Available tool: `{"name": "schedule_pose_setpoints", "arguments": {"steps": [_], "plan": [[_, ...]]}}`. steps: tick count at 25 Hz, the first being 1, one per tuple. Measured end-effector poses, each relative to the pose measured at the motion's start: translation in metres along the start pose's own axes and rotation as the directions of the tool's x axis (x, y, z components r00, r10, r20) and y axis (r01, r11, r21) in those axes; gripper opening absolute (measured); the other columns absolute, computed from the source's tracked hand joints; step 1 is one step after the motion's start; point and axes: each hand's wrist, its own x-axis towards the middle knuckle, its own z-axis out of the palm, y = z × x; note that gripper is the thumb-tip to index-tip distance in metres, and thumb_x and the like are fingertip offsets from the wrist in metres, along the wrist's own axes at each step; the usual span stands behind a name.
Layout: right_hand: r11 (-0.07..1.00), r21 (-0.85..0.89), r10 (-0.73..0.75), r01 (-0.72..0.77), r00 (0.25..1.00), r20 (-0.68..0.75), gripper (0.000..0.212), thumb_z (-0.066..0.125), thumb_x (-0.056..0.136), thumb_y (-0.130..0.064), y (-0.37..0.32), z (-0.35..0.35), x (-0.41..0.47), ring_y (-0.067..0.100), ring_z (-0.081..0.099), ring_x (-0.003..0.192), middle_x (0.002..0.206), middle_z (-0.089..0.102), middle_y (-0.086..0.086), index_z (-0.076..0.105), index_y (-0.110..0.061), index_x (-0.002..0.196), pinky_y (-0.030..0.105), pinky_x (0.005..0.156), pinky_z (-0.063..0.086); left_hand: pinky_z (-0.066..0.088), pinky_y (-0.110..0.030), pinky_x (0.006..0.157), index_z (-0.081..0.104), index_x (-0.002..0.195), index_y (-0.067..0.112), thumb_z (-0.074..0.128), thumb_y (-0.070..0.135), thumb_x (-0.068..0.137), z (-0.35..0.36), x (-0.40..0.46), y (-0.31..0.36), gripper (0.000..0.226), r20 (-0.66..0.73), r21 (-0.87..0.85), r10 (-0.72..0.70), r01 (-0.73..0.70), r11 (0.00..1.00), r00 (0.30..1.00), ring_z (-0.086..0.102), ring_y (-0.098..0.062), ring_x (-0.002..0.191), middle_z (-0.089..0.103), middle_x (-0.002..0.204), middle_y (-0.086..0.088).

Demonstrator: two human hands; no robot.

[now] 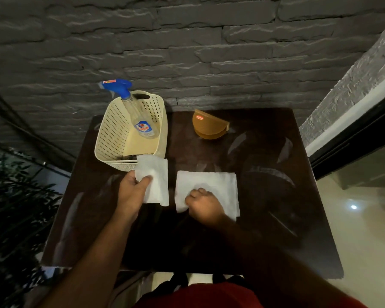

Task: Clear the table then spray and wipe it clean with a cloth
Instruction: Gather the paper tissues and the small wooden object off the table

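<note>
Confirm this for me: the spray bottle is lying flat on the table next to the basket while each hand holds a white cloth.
Not quite. The spray bottle is not flat on the table; it stands leaning inside the cream basket, as the head view shows. The rest holds: the left hand grips one white cloth and the right hand grips the other cloth.

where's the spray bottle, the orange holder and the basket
spray bottle [144,127], head view, on its label
orange holder [206,125], head view, on its front face
basket [111,132], head view, on its perforated left wall

A white cloth [150,167] hides the dark items in the basket [111,138].
</note>
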Motion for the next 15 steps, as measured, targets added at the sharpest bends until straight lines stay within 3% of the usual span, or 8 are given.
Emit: {"name": "schedule_pose_setpoints", "arguments": {"steps": [2, 5, 8, 9, 10, 12, 13, 15], "plan": [[0.999, 0.015, -0.032, 0.030, 0.993, 0.117, 0.028, 0.052, 0.094, -0.023, -0.016, 0.016, -0.002, 0.031, 0.051, 0.118, 0.125, 0.059, 0.013, 0.062, -0.012, 0.118, 0.043, 0.100, 0.045, 0.050, -0.025, 0.068, 0.060, 0.112, 0.014, 0.064, 0.013, 0.089, -0.010, -0.004, -0.002, 0.023, 0.022, 0.015, -0.006, 0.006, 1.000, 1.000, 0.064, -0.013, 0.088, 0.067, 0.100, 0.001], [0.998, 0.055, 0.007, -0.018, 0.983, 0.183, 0.032, 0.051, 0.095, -0.029, -0.020, 0.030, -0.007, 0.029, 0.047, 0.123, 0.130, 0.056, 0.010, 0.060, -0.015, 0.122, 0.042, 0.103, 0.043, 0.052, -0.027, 0.071, 0.061, 0.109, 0.013, 0.065, 0.014, 0.088, -0.023, -0.005, -0.010, 0.021, 0.039, 0.024, -0.021, 0.020, 1.000, 0.999, 0.066, -0.016, 0.087, 0.069, 0.099, -0.002], [0.955, 0.233, 0.172, -0.183, 0.983, 0.063, 0.036, 0.051, 0.092, -0.041, -0.027, 0.028, -0.005, 0.024, 0.055, 0.112, 0.119, 0.063, 0.005, 0.066, -0.016, 0.113, 0.038, 0.095, 0.047, 0.055, -0.033, 0.077, 0.061, 0.108, 0.016, 0.065, 0.013, 0.088, -0.022, -0.006, -0.015, 0.021, 0.103, -0.036, -0.059, 0.063, 0.997, 0.993, 0.068, -0.021, 0.092, 0.071, 0.102, -0.005], [0.872, 0.397, 0.305, -0.287, 0.952, 0.017, 0.037, 0.051, 0.092, -0.046, -0.031, 0.018, -0.002, 0.021, 0.060, 0.102, 0.109, 0.066, 0.003, 0.068, -0.016, 0.106, 0.036, 0.090, 0.049, 0.055, -0.034, 0.078, 0.061, 0.108, 0.016, 0.065, 0.011, 0.088, -0.017, -0.007, -0.014, 0.021, 0.132, -0.054, -0.057, 0.065, 0.996, 0.990, 0.068, -0.023, 0.093, 0.071, 0.103, -0.005], [0.700, 0.608, 0.447, -0.374, 0.894, 0.036, 0.037, 0.052, 0.092, -0.048, -0.036, 0.004, 0.003, 0.018, 0.063, 0.093, 0.098, 0.068, 0.001, 0.069, -0.016, 0.098, 0.035, 0.084, 0.052, 0.055, -0.035, 0.078, 0.061, 0.109, 0.016, 0.065, 0.010, 0.088, -0.011, -0.008, -0.013, 0.022, 0.172, -0.066, -0.048, 0.060, 0.996, 0.984, 0.068, -0.024, 0.094, 0.071, 0.104, -0.006], [0.206, 0.865, 0.556, -0.457, 0.782, 0.281, 0.034, 0.054, 0.092, -0.050, -0.040, -0.027, 0.015, 0.016, 0.066, 0.086, 0.089, 0.069, -0.001, 0.066, -0.018, 0.091, 0.033, 0.078, 0.056, 0.056, -0.027, 0.075, 0.063, 0.111, 0.013, 0.065, 0.010, 0.088, 0.004, -0.010, -0.008, 0.024, 0.245, -0.030, 0.005, 0.003, 1.000, 0.970, 0.068, -0.020, 0.091, 0.071, 0.104, -0.007], [0.144, 0.885, 0.592, -0.444, 0.755, 0.282, 0.033, 0.056, 0.091, -0.051, -0.039, -0.040, 0.018, 0.015, 0.066, 0.086, 0.089, 0.069, -0.003, 0.065, -0.020, 0.092, 0.031, 0.077, 0.056, 0.055, -0.023, 0.072, 0.064, 0.110, 0.013, 0.067, 0.015, 0.087, 0.010, -0.011, -0.004, 0.024, 0.253, 0.052, 0.044, -0.059, 0.997, 0.967, 0.068, -0.015, 0.086, 0.071, 0.102, -0.005], [0.312, 0.846, 0.755, -0.433, 0.653, 0.056, 0.028, 0.062, 0.087, -0.049, -0.036, -0.062, 0.015, 0.010, 0.063, 0.081, 0.085, 0.064, -0.008, 0.061, -0.022, 0.094, 0.024, 0.073, 0.050, 0.056, -0.030, 0.072, 0.065, 0.105, 0.018, 0.068, 0.034, 0.082, 0.024, -0.008, -0.002, 0.029, 0.251, 0.322, 0.165, -0.243, 0.915, 0.954, 0.067, -0.014, 0.080, 0.071, 0.091, 0.000]]}}
